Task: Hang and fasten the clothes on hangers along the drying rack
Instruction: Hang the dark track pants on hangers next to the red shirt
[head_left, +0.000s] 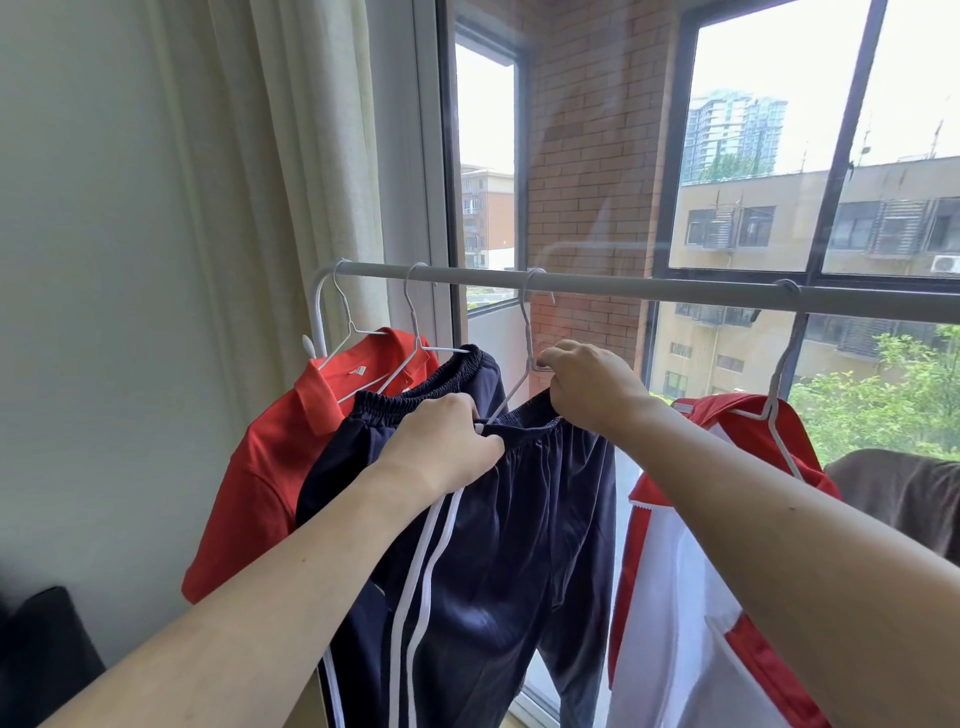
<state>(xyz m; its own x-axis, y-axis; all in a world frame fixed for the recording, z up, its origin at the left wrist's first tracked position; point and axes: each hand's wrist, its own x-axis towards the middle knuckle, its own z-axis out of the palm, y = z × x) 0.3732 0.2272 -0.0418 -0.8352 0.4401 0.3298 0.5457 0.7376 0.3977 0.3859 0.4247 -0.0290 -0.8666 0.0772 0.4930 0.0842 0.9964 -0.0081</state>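
Progress along the grey metal drying rail (649, 288) looks well advanced to us: four white wire hangers hook over it. At the far left hangs a red collared polo shirt (260, 467), next a pair of navy trousers with an elastic waistband (415, 384), and well to the right a red and white zip jacket (675, 597). Between them is the garment we are working on, a second pair of navy track trousers with white side stripes (519, 571), hung on the third white wire hanger (527, 338).

Our left hand (441, 441) is closed, fingers pinching the gathered waistband at its left end. Our right hand (587, 384) is also closed, its fingertips nipping the hanger's wire just below the hook while the palm rests over the waistband's right end. We judge this to be the fastening step: the trousers are on the hanger but not yet settled or secured. Whether any clip is there we cannot tell.

The trousers' long axis runs straight down, waistband uppermost and legs falling toward the floor, with the stripes on the left side. The waistband lies roughly along the rail, dipping slightly toward our left hand. A dark brown cloth (904, 493) sits at the right edge; it may be laundry still to hang.
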